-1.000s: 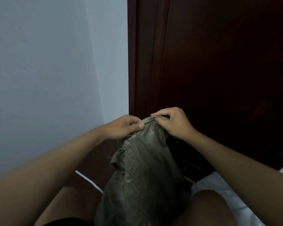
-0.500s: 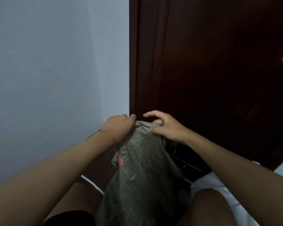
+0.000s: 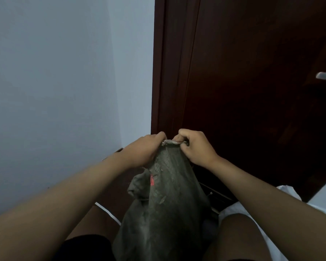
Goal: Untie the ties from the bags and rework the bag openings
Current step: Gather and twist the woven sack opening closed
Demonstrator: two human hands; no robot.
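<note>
A grey-green woven bag stands upright between the person's knees, close to a dark wooden door — its top is gathered into a narrow neck. The left hand grips the left side of that neck with curled fingers, and the right hand pinches the rim beside it, knuckles bent. A small red tag shows on the bag just below the left hand. No tie can be made out.

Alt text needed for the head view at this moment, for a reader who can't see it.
Both hands, left hand and right hand, grip the bunched top edge of a grey-green woven bag standing between the person's knees. Behind it are a dark wooden door and a pale wall.
</note>
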